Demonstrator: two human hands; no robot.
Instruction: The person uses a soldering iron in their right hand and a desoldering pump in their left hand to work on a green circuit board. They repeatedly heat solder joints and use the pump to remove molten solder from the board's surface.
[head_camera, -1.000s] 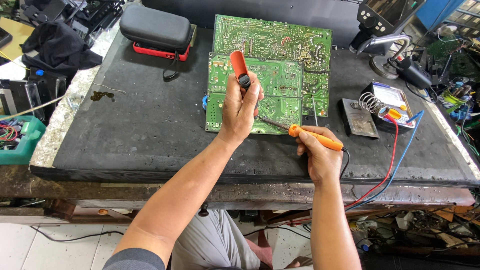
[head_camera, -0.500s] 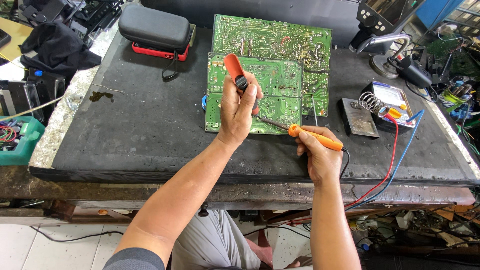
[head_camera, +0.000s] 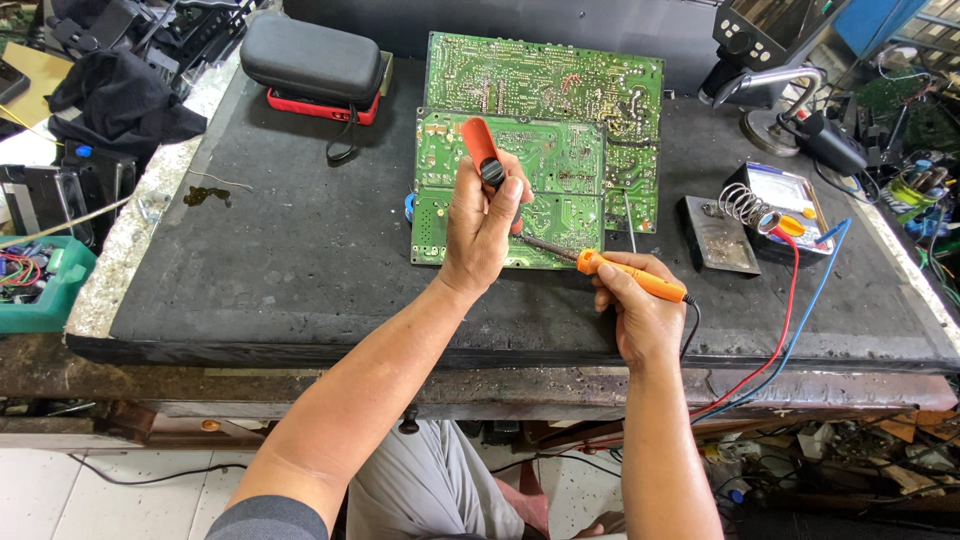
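My left hand grips a red-orange desoldering pump upright over a green circuit board lying solder side up on the black bench mat. My right hand holds an orange-handled soldering iron, its metal tip pointing left onto the board just beside my left hand. A second, larger green circuit board lies behind the first, partly under it.
A dark zipped case on a red box sits at the back left. A soldering-iron stand with coil and a meter with red and blue leads are at right. A green parts tray stands left of the bench.
The pump in my left hand has tipped slightly, its top shifting a little left. The soldering iron and right hand stay in place.
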